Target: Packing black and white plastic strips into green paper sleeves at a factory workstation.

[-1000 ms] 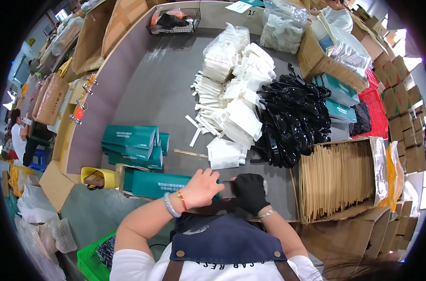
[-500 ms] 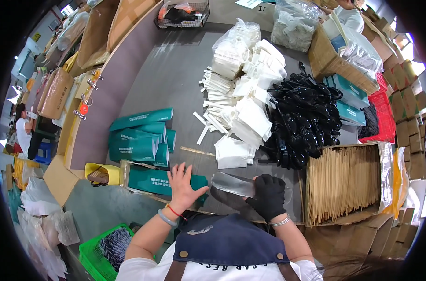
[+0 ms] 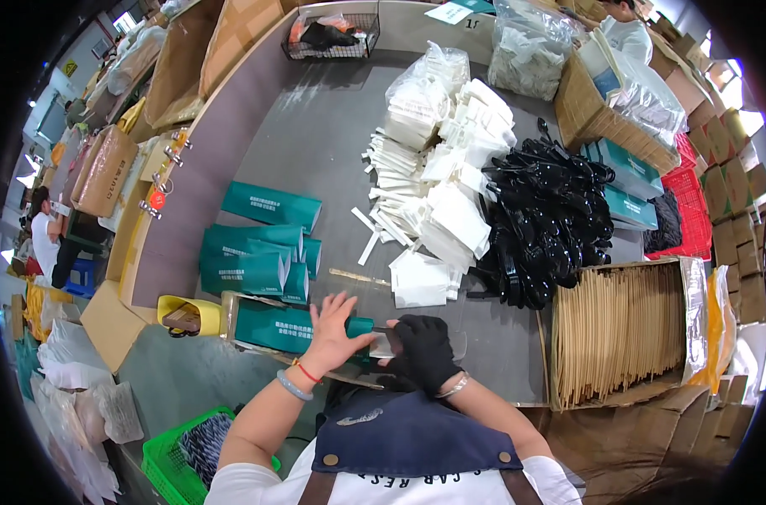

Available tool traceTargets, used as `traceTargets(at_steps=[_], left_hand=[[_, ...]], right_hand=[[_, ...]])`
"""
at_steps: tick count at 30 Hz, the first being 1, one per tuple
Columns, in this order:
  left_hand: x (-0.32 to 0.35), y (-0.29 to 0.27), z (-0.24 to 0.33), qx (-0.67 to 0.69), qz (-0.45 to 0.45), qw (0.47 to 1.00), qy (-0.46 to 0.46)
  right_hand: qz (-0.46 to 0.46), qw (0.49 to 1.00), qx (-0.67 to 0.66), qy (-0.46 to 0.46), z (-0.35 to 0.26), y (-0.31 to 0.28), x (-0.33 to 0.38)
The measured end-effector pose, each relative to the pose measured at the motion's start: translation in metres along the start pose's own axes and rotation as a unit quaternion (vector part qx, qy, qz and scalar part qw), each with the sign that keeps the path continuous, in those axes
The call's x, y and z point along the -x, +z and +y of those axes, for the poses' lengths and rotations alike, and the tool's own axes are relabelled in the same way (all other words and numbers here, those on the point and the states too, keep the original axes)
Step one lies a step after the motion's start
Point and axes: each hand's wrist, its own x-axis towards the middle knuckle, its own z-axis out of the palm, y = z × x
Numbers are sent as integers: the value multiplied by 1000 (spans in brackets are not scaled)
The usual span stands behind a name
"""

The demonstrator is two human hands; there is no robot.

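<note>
My bare left hand (image 3: 334,330) lies with fingers spread over the right end of a green printed sleeve (image 3: 265,326), which rests in a narrow open box (image 3: 229,318) at the table's front edge. Its thumb points toward my right hand. The black-gloved right hand (image 3: 427,349) is closed on a clear plastic packet (image 3: 385,344), whose left end meets the sleeve's right end. Whether the packet's tip is inside the sleeve cannot be made out. Beyond my left hand lie several more green sleeves (image 3: 248,271), overlapping, with one (image 3: 273,208) apart behind them.
White paper packets (image 3: 450,210) are heaped mid-table, beside piled black plastic spoons (image 3: 551,223). A carton of wooden chopsticks (image 3: 619,332) stands at the right. A yellow container (image 3: 199,318) adjoins the narrow box. Farther back are a wire basket (image 3: 332,46) and a carton (image 3: 598,109).
My right hand has moved left with the clear packet, bringing it up to the green sleeve under my left hand. Another green sleeve lies apart behind the pile.
</note>
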Motion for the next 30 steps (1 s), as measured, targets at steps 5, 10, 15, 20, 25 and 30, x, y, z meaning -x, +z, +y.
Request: traceTargets(at_steps=[5, 10, 15, 20, 25, 30], left_hand=[[-93, 17, -6, 58, 146, 986, 53], [-132, 23, -24, 14, 108, 992, -68], [-107, 15, -27, -38, 49, 998, -29], [-74, -1, 1, 11, 122, 992, 20], [-68, 33, 46, 27, 69, 978, 196], [-69, 40, 43, -35, 32, 983, 180]], right_hand=[[184, 978, 27, 95, 51, -48, 26], [402, 873, 139, 238, 163, -120, 135], [385, 771, 267, 431, 218, -175, 230], [270, 765, 149, 565, 216, -200, 232], [308, 767, 291, 482, 244, -189, 251], [270, 774, 323, 473, 229, -191, 241]])
